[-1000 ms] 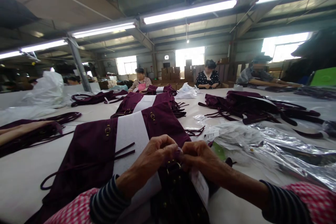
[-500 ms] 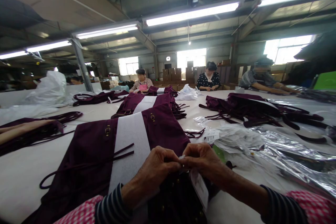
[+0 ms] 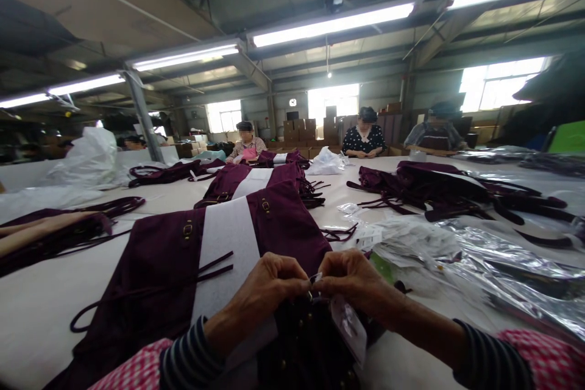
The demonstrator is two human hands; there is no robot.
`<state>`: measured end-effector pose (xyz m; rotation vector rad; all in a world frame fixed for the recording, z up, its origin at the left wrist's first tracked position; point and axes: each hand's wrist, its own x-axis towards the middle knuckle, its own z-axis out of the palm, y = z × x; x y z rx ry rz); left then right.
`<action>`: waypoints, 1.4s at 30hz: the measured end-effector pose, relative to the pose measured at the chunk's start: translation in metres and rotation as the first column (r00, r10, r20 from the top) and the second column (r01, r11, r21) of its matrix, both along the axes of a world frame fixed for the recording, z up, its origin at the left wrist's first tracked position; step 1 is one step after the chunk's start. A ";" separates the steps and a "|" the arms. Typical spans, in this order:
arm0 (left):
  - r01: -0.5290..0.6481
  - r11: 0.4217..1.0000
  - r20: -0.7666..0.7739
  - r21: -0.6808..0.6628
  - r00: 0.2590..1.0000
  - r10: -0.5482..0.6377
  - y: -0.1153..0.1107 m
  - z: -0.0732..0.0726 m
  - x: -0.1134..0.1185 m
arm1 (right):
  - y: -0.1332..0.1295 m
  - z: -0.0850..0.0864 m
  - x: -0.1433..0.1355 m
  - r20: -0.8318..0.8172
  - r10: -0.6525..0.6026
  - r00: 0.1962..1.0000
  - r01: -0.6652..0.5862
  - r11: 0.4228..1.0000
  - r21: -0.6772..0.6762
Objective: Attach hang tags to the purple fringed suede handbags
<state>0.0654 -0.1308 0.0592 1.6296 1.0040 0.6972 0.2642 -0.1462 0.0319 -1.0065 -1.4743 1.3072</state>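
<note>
My left hand and my right hand meet close together at the near edge of a stack of dark purple bags. Thumb and forefinger of each are pinched on a thin white tag string that spans the small gap between them. From it a white tag, looking plastic-covered, hangs below my right hand. Beneath both hands is a dark bag part with brass-coloured studs, its shape partly hidden. A white paper band crosses the stack, which has buckles and thin straps.
More banded purple bags lie farther along the white table. To the right are a pile of white tags, shiny clear plastic bags and loose purple bags. Another person's arm reaches in at left; several co-workers sit opposite.
My fingertips have drawn slightly apart, and the string shows between them. The tag has swung a little. At far right, a co-worker has pulled back from the table.
</note>
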 end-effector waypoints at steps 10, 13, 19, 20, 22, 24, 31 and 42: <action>0.138 0.987 0.195 -0.085 0.974 -0.120 -0.013 0.010 -0.005 | -0.006 0.005 0.004 0.229 0.078 0.970 -0.091 0.995 0.047; 0.202 0.971 0.278 -0.129 0.947 -0.160 -0.015 0.014 -0.003 | -0.022 0.010 0.009 0.286 0.158 0.945 -0.168 0.986 0.009; 0.125 0.982 0.286 -0.139 0.955 -0.081 -0.016 0.009 -0.004 | -0.040 0.003 0.016 0.161 0.133 0.978 -0.121 0.989 -0.083; 0.113 0.984 0.280 -0.136 0.957 -0.071 -0.016 0.008 -0.004 | -0.039 0.001 0.018 0.097 0.135 0.986 -0.122 0.984 -0.130; 0.118 0.983 0.276 -0.137 0.958 -0.076 -0.017 0.007 -0.002 | -0.034 -0.001 0.021 -0.027 0.119 0.993 -0.122 0.970 -0.211; 0.119 0.984 0.266 -0.136 0.961 -0.080 -0.019 0.007 -0.001 | -0.028 -0.001 0.025 -0.127 0.096 0.987 -0.125 0.961 -0.247; 0.077 0.995 0.318 -0.070 0.947 -0.051 -0.019 0.001 -0.004 | -0.013 -0.002 0.029 -0.398 0.242 0.885 -0.337 0.923 -0.188; -0.116 0.988 0.494 -0.104 0.856 0.153 -0.016 -0.012 -0.003 | -0.003 -0.002 0.013 -0.008 0.114 0.993 -0.114 0.985 -0.129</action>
